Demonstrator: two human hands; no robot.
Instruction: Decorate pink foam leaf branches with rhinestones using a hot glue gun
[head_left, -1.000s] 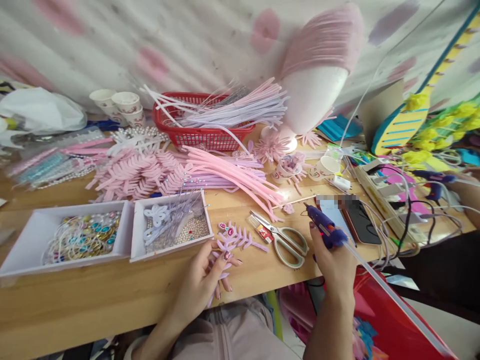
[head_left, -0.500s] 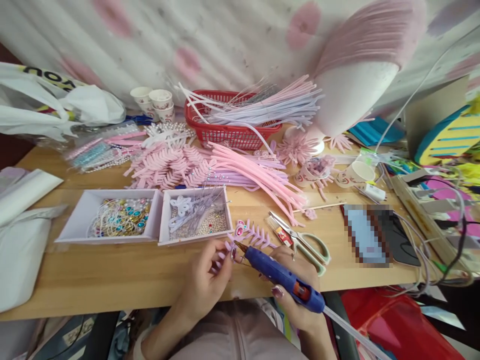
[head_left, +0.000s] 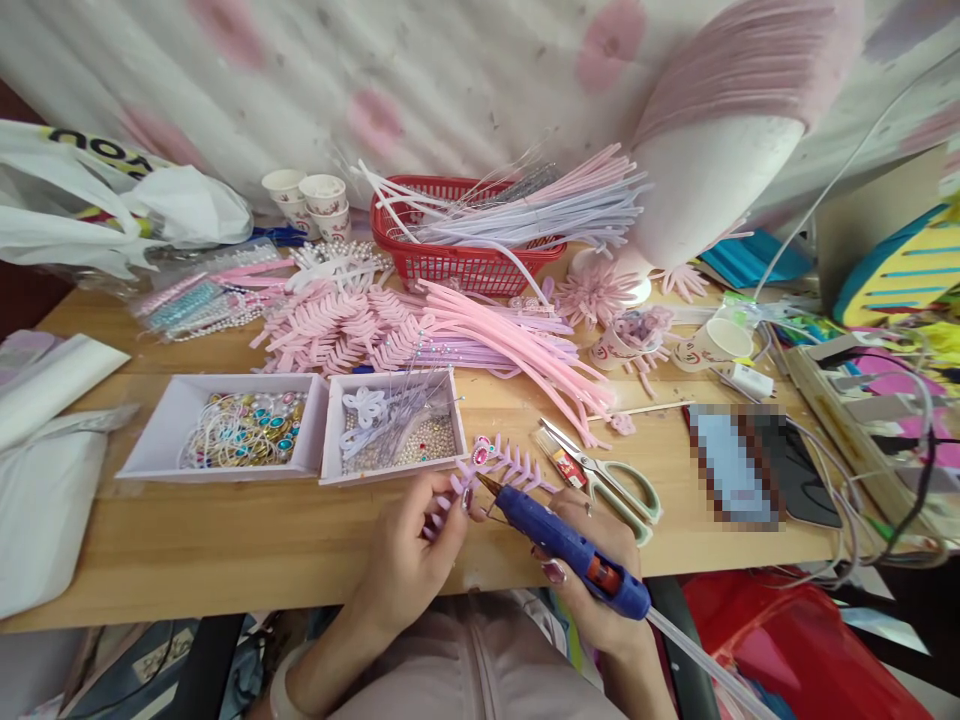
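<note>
My left hand (head_left: 420, 535) pinches a lilac pipe-cleaner sprig (head_left: 517, 466) with leaf-like side pieces, near its middle. A jewelled ornament with a pink-red gem (head_left: 481, 453) sits on the sprig, just beyond my fingertips. My right hand (head_left: 596, 560) is wrapped round a blue hot glue gun (head_left: 562, 548), its nozzle pointing left, close to the sprig by my left thumb. Whether the tip touches the sprig I cannot tell. A clear glue stick (head_left: 697, 655) runs out of the gun's back end. Green-handled scissors (head_left: 607, 480) lie just beyond my right hand.
Two white boxes hold gems (head_left: 165, 420) and beads with wire stems (head_left: 459, 400). Behind lie pink pipe cleaners (head_left: 517, 355), pink leaf sprigs (head_left: 330, 325) and a red basket (head_left: 465, 270). Paper cups (head_left: 712, 345), a phone (head_left: 739, 470) and cables are on the right.
The glue gun's nozzle has shifted slightly right and up, a little away from my left fingertips. Both hands keep their holds. The view has shifted slightly.
</note>
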